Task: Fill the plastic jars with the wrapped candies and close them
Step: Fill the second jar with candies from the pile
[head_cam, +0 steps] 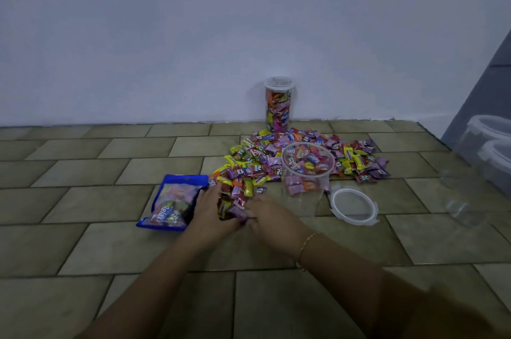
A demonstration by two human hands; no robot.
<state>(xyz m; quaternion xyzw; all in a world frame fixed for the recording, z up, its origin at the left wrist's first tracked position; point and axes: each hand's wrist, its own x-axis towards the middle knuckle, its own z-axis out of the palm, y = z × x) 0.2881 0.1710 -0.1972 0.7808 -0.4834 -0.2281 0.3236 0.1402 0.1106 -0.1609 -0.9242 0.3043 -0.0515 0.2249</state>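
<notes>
Tiled floor (116,241) against a plain pale wall. A spread of wrapped candies (279,156) lies near the wall. An open jar (305,172), partly filled, stands within the spread, its lid (354,207) flat on the floor just beside it. A tall filled, lidded jar (278,103) stands at the wall. Left hand (213,211) and right hand (266,214) cup a clump of candies between curled fingers at the spread's near edge. A blue candy bag (172,203) lies beside the left hand.

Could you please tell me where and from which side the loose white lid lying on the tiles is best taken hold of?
Grip the white lid by its rim on the near edge, coming from above. It lies flat on the floor tiles, apart from the open jar, so only the thin ring stands proud. The right hand is nearer; its fingers could pinch the rim, probably beside a corner tab.
</notes>
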